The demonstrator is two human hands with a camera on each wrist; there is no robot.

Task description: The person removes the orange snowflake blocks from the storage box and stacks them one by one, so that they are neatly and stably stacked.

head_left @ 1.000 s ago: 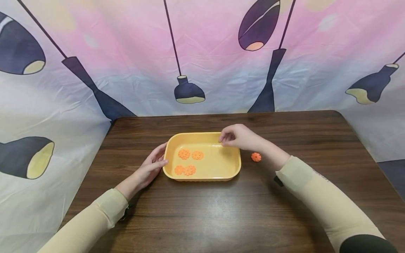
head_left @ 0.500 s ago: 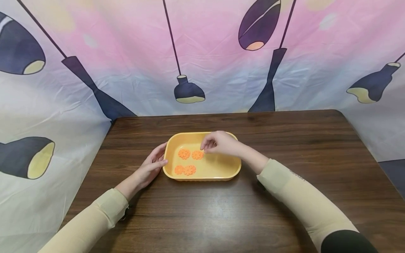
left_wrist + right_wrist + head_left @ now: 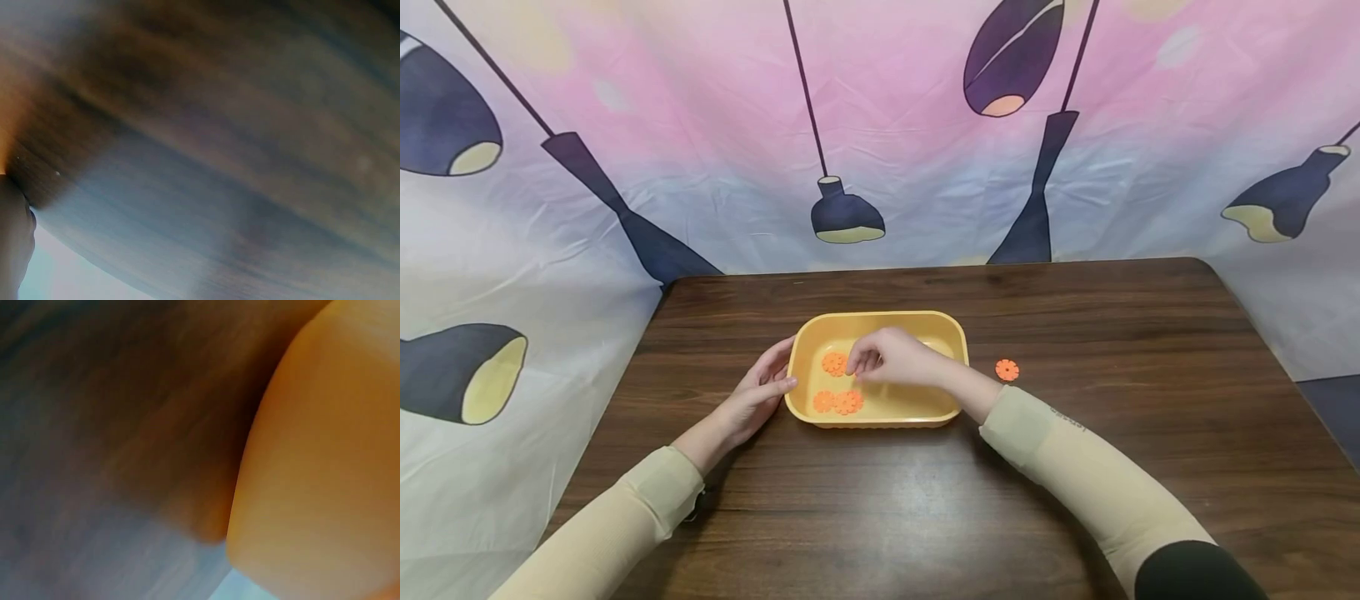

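Observation:
A yellow plastic tray (image 3: 917, 421) sits on the wooden table, with several orange, notched flower-shaped discs (image 3: 848, 402) lying in its left half. My left hand (image 3: 758, 398) grips the tray's left end, thumb over the rim and fingers along the outer wall. My right hand (image 3: 895, 357) is inside the tray, fingers bent and fingertips down beside the rear discs (image 3: 833, 363). A bit of orange shows at those fingertips; I cannot tell whether they pinch a disc. The hand covers the place of the rear right pair. Another orange disc (image 3: 1007, 370) lies on the table, right of the tray.
The dark wood-grain table (image 3: 895, 500) runs back to a printed cloth backdrop (image 3: 730, 150) with hanging lamp shapes. My right forearm crosses the tray's right rim. The left wrist view shows mostly table; skin fills much of the right wrist view.
My right hand has moved left and down, from the tray's rear right corner to the rear discs, covering the right pair. The left hand and tray have stayed in place.

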